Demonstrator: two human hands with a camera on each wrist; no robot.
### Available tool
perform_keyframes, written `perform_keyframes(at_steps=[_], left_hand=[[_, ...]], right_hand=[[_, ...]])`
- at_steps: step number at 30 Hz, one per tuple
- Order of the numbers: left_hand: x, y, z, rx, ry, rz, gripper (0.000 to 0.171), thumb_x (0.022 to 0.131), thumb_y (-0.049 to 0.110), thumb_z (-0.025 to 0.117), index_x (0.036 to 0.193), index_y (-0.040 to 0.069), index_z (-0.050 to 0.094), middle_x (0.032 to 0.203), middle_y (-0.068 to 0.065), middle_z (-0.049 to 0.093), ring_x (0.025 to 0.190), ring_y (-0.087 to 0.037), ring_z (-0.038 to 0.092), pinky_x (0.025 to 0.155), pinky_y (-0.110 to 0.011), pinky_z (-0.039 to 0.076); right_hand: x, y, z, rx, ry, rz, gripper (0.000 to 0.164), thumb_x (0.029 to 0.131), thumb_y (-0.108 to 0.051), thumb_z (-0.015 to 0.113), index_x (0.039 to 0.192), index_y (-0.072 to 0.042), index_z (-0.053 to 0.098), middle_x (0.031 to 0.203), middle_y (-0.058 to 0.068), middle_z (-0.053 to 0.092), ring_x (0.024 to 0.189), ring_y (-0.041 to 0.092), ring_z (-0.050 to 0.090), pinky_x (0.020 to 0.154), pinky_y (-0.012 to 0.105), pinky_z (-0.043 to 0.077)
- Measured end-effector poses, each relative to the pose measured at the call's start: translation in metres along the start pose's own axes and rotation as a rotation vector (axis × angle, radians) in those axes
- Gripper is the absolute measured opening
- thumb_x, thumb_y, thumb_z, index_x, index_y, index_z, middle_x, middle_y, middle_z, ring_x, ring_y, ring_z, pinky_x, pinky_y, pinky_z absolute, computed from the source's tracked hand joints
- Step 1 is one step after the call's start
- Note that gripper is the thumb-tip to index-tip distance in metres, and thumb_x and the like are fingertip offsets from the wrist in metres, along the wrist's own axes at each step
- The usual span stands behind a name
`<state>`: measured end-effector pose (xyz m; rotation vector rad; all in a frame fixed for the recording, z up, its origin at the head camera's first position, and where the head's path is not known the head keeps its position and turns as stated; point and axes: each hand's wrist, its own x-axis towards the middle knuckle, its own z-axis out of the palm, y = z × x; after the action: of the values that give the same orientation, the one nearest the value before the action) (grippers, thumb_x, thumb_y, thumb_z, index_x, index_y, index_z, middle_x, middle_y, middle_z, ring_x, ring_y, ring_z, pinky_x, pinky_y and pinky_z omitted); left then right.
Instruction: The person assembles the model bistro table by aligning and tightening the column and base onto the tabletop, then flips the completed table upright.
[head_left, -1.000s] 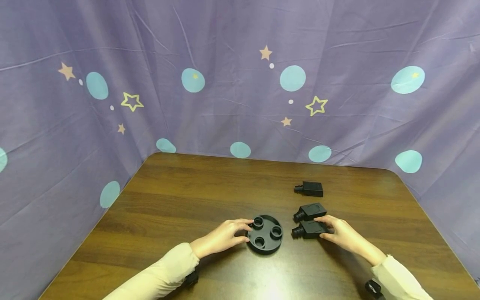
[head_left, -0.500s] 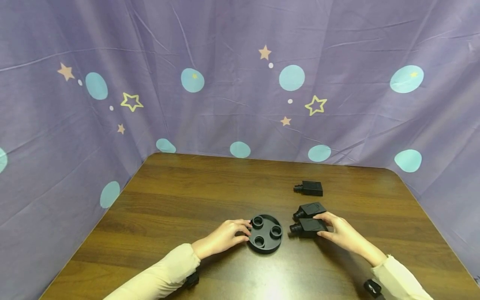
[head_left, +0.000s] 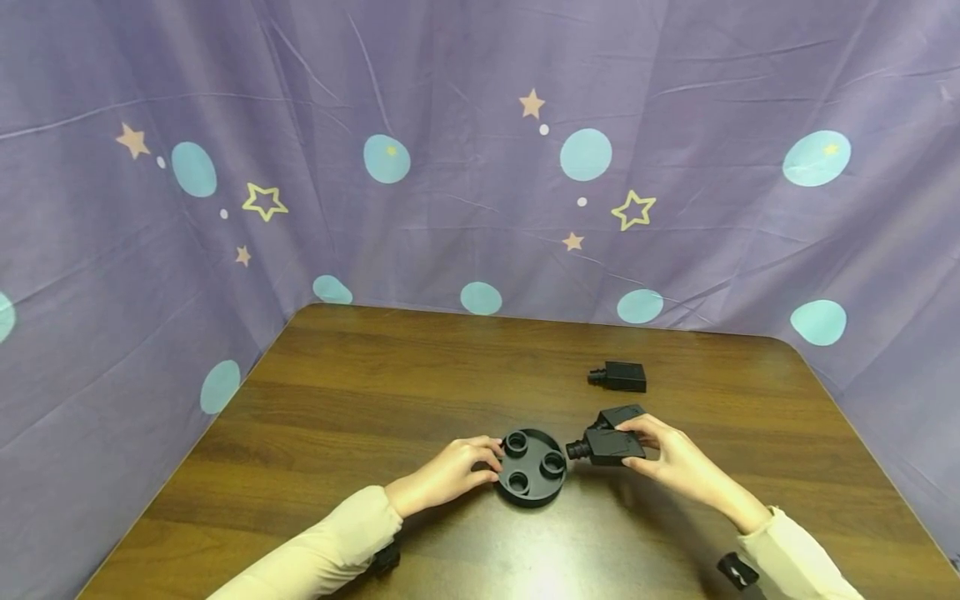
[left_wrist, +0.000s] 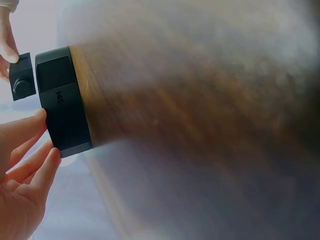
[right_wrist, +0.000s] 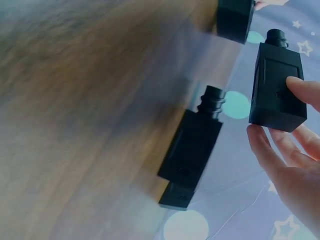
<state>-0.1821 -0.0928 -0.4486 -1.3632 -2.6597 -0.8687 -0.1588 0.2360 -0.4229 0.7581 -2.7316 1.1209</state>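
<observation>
My right hand (head_left: 671, 458) pinches a black rectangular block with a ribbed round neck (head_left: 617, 448) above the table. Its neck points left, close to the right rim of a round black tray (head_left: 529, 492) with 3 raised ring sockets. In the right wrist view, my thumb lies on the block's (right_wrist: 275, 92) face and my fingers support its lower end. My left hand (head_left: 456, 468) rests its fingertips against the left rim of the tray. In the left wrist view, the tray's side wall (left_wrist: 65, 117) carries a "145" mark, and those fingers touch its edge.
A second block of that kind (head_left: 624, 412) lies just behind the held one, partly covered by it. Farther back lies a third block (head_left: 626, 377). The wooden table (head_left: 390, 358) ends at a purple patterned curtain (head_left: 450, 242).
My right hand has lifted the nearest block off the table and moved it left toward the tray, now overlapping the second block in view. My left hand and the tray have barely moved.
</observation>
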Motion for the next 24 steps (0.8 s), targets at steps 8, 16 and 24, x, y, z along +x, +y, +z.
perform_keyframes(at_steps=[8, 16, 24], left_hand=[[0.0, -0.001, 0.001, 0.008, 0.008, 0.025, 0.005, 0.078, 0.006, 0.065, 0.081, 0.003, 0.066, 0.098, -0.009, 0.061, 0.104, -0.024, 0.055, 0.088, -0.026, 0.044], [0.0, -0.002, 0.003, 0.033, 0.018, 0.044, 0.005, 0.078, 0.007, 0.065, 0.08, 0.003, 0.066, 0.097, -0.009, 0.061, 0.104, -0.024, 0.055, 0.088, -0.026, 0.044], [0.0, -0.003, 0.003, 0.034, 0.017, 0.043, 0.005, 0.078, 0.008, 0.065, 0.079, 0.003, 0.066, 0.097, -0.007, 0.061, 0.104, -0.023, 0.055, 0.088, -0.026, 0.044]], right_hand=[[0.008, -0.011, 0.002, 0.053, 0.017, -0.11, 0.041, 0.069, 0.002, 0.071, 0.107, -0.002, 0.056, 0.103, 0.008, 0.054, 0.088, 0.018, 0.059, 0.077, 0.027, 0.05], [0.014, -0.025, 0.001, 0.006, 0.019, -0.15, 0.042, 0.065, 0.007, 0.072, 0.103, -0.001, 0.057, 0.102, 0.01, 0.054, 0.085, 0.018, 0.058, 0.075, 0.028, 0.05], [0.02, -0.017, 0.005, -0.059, 0.031, -0.219, 0.042, 0.061, 0.005, 0.072, 0.1, -0.006, 0.06, 0.098, 0.0, 0.056, 0.085, 0.007, 0.053, 0.072, 0.027, 0.051]])
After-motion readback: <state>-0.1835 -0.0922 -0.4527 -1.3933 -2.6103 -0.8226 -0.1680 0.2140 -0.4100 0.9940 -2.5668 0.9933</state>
